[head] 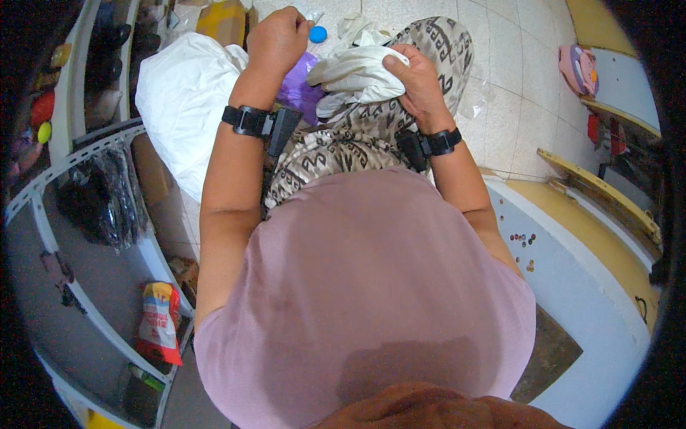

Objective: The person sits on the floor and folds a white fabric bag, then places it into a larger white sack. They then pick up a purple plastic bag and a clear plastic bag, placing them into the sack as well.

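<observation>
My right hand (420, 80) grips the edge of a bunched white cloth (359, 72), thumb on top, above my patterned trousers. My left hand (278, 37) is raised with its fingers curled together; a small, thin, clear thing seems to stand out at its fingertips, too small to name. A round blue cap or lid (318, 35) lies beside those fingertips. Beneath and between the hands shows a purple plastic bag (301, 88), partly hidden by the cloth. A large white sack (182, 102) stands left of my left forearm. Another pale, crumpled piece (353, 26) lies on the floor past the cloth.
A cardboard box with yellow tape (221, 24) stands beyond the white sack. To the left is a metal shelf rack (45, 179) with a red and white packet (159, 322). A pink bag (578, 69) and a yellow-edged wooden board (600, 187) are at the right.
</observation>
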Available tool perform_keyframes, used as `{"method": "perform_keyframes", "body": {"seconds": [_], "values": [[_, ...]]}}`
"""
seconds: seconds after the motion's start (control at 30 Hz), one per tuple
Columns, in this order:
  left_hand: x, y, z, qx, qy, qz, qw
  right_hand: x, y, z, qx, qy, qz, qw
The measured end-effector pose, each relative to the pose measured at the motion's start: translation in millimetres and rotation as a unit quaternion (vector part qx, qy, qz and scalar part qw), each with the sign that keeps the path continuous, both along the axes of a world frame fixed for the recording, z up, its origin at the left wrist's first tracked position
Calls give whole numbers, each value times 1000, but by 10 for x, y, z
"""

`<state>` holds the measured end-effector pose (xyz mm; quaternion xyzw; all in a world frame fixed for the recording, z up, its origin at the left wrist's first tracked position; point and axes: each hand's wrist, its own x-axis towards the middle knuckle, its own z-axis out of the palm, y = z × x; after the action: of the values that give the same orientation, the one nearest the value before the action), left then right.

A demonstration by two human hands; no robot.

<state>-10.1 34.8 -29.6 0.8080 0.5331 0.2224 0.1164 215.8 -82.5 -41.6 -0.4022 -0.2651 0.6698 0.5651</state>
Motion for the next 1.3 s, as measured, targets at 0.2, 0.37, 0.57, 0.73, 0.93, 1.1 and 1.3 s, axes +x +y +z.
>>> {"method": "perform_keyframes", "body": {"seconds": [0.2,0.37,0.57,0.73,0.93,1.1,1.3], "values": [[133,-109,33,21,9,-26,999,1,-11,-24,8,-42,17,999],[223,-191,-82,-131,1,-87,988,32,15,-10,-19,51,-4,999],[228,-315,-507,-202,-152,-171,952,82,35,13,-23,81,-11,996],[254,-341,-777,-185,-205,-186,943,114,26,54,-10,112,-3,994],[277,-318,-853,-212,-314,-156,912,161,13,79,-30,121,-22,992],[213,-329,-698,-388,-362,-100,841,223,5,20,-41,138,-38,989],[144,-355,-460,-445,-439,-97,775,315,8,-29,-75,171,-66,980]]}}
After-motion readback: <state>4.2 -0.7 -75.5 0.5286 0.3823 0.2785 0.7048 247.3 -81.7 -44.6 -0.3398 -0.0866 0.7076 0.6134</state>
